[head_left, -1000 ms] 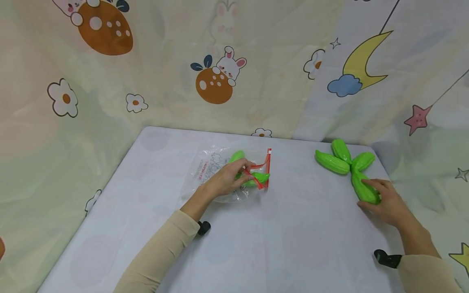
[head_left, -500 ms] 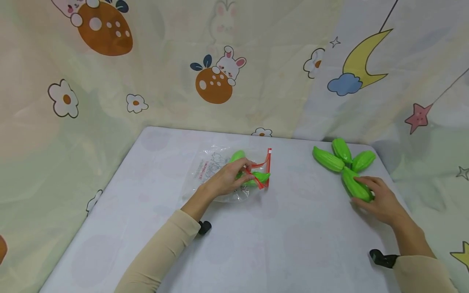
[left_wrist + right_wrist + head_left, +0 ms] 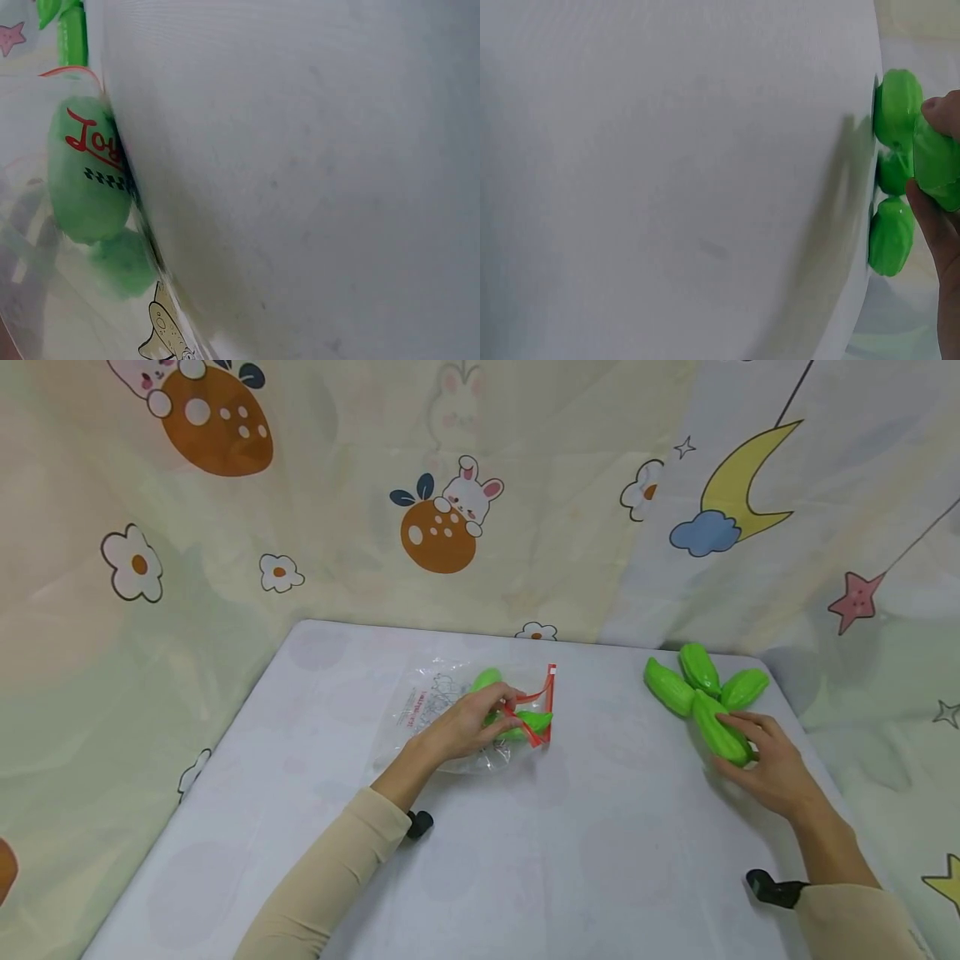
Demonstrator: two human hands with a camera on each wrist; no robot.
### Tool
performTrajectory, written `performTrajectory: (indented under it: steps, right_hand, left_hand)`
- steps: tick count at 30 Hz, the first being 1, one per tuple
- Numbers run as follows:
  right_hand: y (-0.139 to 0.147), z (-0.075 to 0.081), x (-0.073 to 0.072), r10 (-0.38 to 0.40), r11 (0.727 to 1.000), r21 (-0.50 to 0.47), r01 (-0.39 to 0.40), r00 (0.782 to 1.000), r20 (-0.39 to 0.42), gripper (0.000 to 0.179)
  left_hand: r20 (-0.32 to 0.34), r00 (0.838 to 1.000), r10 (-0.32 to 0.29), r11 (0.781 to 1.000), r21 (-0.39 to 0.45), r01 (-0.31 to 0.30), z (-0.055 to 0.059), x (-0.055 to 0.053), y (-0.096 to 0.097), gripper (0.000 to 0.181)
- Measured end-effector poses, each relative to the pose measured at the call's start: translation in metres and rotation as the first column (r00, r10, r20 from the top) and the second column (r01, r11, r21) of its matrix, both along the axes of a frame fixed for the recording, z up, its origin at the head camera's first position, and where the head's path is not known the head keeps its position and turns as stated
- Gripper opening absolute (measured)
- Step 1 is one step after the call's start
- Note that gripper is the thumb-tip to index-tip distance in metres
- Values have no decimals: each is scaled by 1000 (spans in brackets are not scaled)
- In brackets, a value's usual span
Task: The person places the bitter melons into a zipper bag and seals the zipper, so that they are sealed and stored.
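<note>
My right hand (image 3: 776,772) grips the near end of a green ribbed toy vegetable (image 3: 718,727), shaped like a pointed gourd. In the right wrist view this toy vegetable (image 3: 936,161) is raised off the table, thumb and a finger on its sides. Three more of the same kind lie behind it: a left one (image 3: 670,687), a middle one (image 3: 700,668) and a right one (image 3: 745,688). My left hand (image 3: 468,722) pinches the red-edged mouth of a clear zip bag (image 3: 408,718). Inside the bag are similar green toys (image 3: 88,202), one poking toward the mouth.
A white-covered table (image 3: 600,827) fills the lower part of the head view. Behind it hangs a printed cloth (image 3: 570,527), which also drapes at the sides. A black wrist mount (image 3: 776,889) sits by the right sleeve.
My right hand has moved left and slightly back with the gripped toy vegetable. The left toy vegetable has shifted and turned a little. My left hand and the bag have stayed in place.
</note>
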State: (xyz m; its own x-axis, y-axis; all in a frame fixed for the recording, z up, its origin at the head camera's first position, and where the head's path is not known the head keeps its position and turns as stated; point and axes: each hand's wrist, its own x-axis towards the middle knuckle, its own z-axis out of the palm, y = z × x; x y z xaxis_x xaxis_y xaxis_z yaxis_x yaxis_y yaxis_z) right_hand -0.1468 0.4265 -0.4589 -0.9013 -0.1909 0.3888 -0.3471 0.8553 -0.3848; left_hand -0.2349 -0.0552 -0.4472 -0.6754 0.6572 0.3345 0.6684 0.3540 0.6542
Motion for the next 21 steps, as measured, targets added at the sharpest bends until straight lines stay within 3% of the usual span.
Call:
performTrajectory:
  steps: [10, 21]
  right_hand:
    - [-21, -1, -5, 54, 997, -48, -56, 998, -41, 73]
    - [-49, -1, -16, 105, 991, -73, -108, 994, -43, 73]
  left_hand:
    - [24, 1000, -3, 1000, 2, 3, 1, 1, 1, 31]
    - [-7, 1000, -2, 1000, 12, 2, -1, 0, 1, 30]
